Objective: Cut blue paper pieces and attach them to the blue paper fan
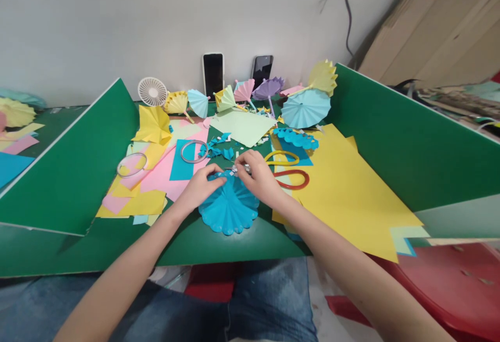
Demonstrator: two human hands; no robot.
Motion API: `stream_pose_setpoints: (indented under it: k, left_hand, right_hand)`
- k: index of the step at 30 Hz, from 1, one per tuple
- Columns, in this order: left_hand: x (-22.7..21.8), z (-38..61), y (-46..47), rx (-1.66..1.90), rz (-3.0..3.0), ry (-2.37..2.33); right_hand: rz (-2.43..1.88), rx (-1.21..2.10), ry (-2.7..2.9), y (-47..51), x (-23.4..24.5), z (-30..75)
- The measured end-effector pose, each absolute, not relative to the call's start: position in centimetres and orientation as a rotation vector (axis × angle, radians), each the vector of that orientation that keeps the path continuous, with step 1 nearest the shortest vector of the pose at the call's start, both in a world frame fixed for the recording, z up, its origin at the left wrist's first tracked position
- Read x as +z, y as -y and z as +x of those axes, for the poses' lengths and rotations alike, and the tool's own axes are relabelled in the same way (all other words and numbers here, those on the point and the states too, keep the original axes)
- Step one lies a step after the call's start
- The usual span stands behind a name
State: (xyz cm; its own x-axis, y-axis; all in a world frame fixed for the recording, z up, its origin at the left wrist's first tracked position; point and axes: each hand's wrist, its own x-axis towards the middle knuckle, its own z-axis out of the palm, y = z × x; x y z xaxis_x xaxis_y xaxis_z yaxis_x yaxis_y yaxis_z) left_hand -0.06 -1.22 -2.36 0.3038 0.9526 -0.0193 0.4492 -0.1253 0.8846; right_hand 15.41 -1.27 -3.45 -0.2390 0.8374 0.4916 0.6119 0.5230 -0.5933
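Observation:
A blue pleated paper disc (pixel 228 206) with a scalloped edge lies fanned out near the table's front. At its upper left, my left hand (pixel 207 183) pinches the rim between thumb and fingers. My right hand (pixel 255 173) is closed over the upper right part, fingertips together beside small whitish scraps (pixel 233 171); what they pinch is too small to make out. Just behind the right hand lie scissors with a yellow handle loop (pixel 287 153) and a red handle loop (pixel 300 179). Their blades are mostly hidden by that hand.
Green dividers (pixel 74 165) stand on both sides. Small paper umbrellas (pixel 307 108), a white fan (pixel 152 91) and two phones (pixel 213 76) line the back. Yellow sheets (pixel 339 196) cover the right; tape rings (pixel 194 151), pink paper (pixel 156 173) and blue scraps (pixel 216 149) lie left.

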Motion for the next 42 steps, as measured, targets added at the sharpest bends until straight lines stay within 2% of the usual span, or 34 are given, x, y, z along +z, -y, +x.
stream_pose_setpoints:
  k: [12, 24, 33, 42]
  left_hand:
    - [-2.3, -0.2, 1.3, 0.694, 1.743, -1.333]
    - [-2.3, -0.2, 1.3, 0.722, 1.738, -1.267]
    - [-2.3, -0.2, 1.3, 0.707, 1.787, -1.272]
    - [-2.1, -0.1, 1.6, 0.695, 1.842, -1.269]
  right_hand:
    - [-1.516, 0.064, 2.118, 0.3, -4.3, 16.3]
    - [-1.080, 0.303, 2.021, 1.8, -2.9, 15.6]
    - [-1.078, 0.281, 2.108, 2.0, -3.0, 15.3]
    - [-1.095, 0.419, 2.051, 2.1, -3.1, 15.2]
